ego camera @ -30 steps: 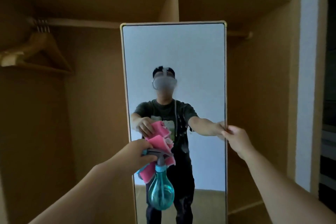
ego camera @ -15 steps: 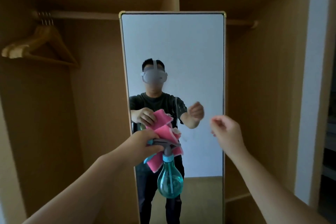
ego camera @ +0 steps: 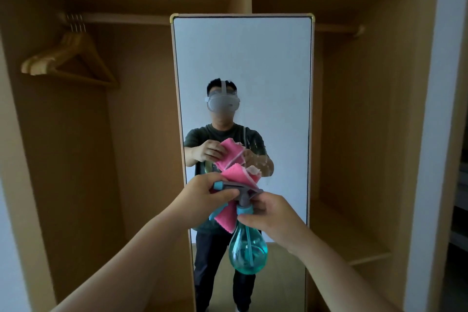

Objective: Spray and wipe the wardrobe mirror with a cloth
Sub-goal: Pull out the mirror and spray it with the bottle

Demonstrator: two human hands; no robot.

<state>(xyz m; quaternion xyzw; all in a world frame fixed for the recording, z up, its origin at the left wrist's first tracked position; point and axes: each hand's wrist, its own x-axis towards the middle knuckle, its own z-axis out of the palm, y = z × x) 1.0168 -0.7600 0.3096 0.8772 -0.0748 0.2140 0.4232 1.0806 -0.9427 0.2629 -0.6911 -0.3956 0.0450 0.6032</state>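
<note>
Gripping spray bottle [ego camera: 248,253] and cloth [ego camera: 238,176]: left hand [ego camera: 202,192] | right hand [ego camera: 273,215] fingers [ego camera: 257,204] pinch neck | cloth part-hidden

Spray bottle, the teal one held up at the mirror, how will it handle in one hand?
The spray bottle is held at its narrow neck by the right hand, so its round bulb will probably swing. Smooth, see-through plastic looks light, maybe slippery. Laid down, it would likely roll.
</note>
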